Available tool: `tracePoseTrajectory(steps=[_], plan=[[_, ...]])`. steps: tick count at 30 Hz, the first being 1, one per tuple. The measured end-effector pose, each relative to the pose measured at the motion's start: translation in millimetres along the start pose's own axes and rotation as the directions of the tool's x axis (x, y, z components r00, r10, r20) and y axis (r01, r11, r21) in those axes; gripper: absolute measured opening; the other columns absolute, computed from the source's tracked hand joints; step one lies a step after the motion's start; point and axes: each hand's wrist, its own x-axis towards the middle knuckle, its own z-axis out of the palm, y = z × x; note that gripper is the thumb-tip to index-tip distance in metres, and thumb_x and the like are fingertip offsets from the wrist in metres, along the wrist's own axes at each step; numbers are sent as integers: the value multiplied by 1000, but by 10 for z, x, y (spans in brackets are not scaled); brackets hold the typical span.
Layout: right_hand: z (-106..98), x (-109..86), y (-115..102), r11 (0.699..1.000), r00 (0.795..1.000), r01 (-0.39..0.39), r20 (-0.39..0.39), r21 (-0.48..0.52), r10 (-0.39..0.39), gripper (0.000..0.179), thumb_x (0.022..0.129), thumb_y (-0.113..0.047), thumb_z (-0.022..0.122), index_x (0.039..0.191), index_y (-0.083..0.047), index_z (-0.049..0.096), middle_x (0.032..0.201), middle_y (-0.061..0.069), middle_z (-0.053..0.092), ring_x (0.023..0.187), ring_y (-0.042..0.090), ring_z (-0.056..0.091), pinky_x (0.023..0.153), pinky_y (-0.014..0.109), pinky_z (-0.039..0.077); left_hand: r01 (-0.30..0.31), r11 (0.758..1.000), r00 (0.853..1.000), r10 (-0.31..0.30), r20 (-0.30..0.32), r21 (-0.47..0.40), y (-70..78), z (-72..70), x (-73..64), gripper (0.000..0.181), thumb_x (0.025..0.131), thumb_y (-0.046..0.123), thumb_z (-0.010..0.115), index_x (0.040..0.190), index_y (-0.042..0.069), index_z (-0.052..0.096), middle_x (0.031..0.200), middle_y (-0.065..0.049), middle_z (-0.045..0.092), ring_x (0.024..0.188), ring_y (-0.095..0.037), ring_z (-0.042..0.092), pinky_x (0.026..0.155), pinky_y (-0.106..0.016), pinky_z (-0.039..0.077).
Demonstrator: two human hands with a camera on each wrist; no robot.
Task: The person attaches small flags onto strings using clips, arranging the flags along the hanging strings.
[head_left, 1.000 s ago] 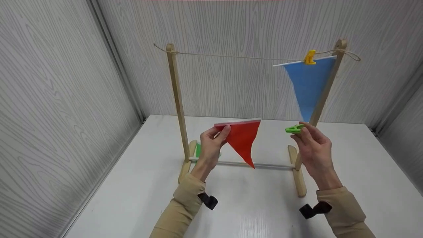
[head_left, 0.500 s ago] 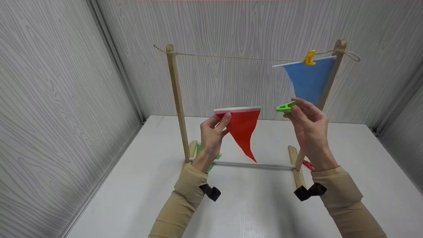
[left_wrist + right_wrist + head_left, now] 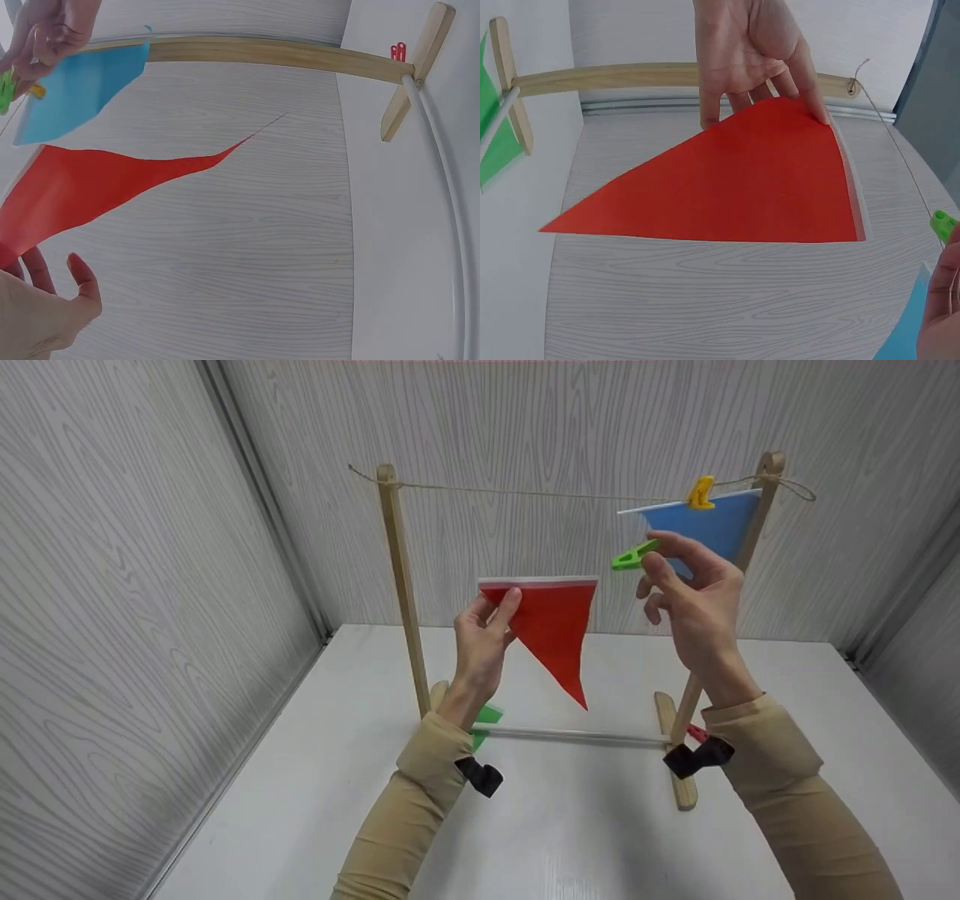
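Observation:
A red triangular pennant (image 3: 559,619) with a white top edge hangs from my left hand (image 3: 480,649), whose thumb and fingers pinch it near its upper left corner. Between thumb and forefinger, my right hand (image 3: 701,600) holds a green clothespin (image 3: 634,556), in front of the blue pennant and apart from the red one. The string (image 3: 525,493) runs above both hands between two wooden posts. At its right end the blue pennant (image 3: 720,525) hangs from a yellow clothespin (image 3: 702,493); my right hand covers its lower part in the head view.
The wooden stand has a left post (image 3: 400,585), a right foot (image 3: 679,780) and a white crossbar (image 3: 577,735). A green pennant (image 3: 489,716) lies near the left foot, partly behind my left wrist. Red clothespins (image 3: 398,52) lie beyond the right foot on the white table (image 3: 562,825).
Both hands have risen toward the string, the left with the red pennant, the right with the green clothespin. The right hand has also shifted left and now covers part of the blue pennant.

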Motion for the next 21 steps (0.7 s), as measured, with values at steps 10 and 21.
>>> tracePoseTrajectory(steps=[10, 21], plan=[[130, 281, -120, 995, 999, 35, 19, -96, -33, 23, 94, -5, 69, 116, -2, 72, 95, 7, 69, 59, 14, 62, 45, 17, 48, -19, 994, 1000, 17, -19, -109, 106, 130, 155, 27, 100, 10, 61, 125, 0, 62, 111, -6, 72, 107, -23, 67, 98, -46, 57], [273, 460, -168, 980, 998, 59, 38, -189, -53, 23, 94, -11, 70, 117, -6, 72, 101, 6, 70, 59, 14, 64, 45, 17, 48, -52, 991, 998, 48, -35, -123, 201, 214, 303, 25, 98, 7, 64, 121, -4, 65, 104, -6, 74, 99, -20, 70, 97, -45, 58]])
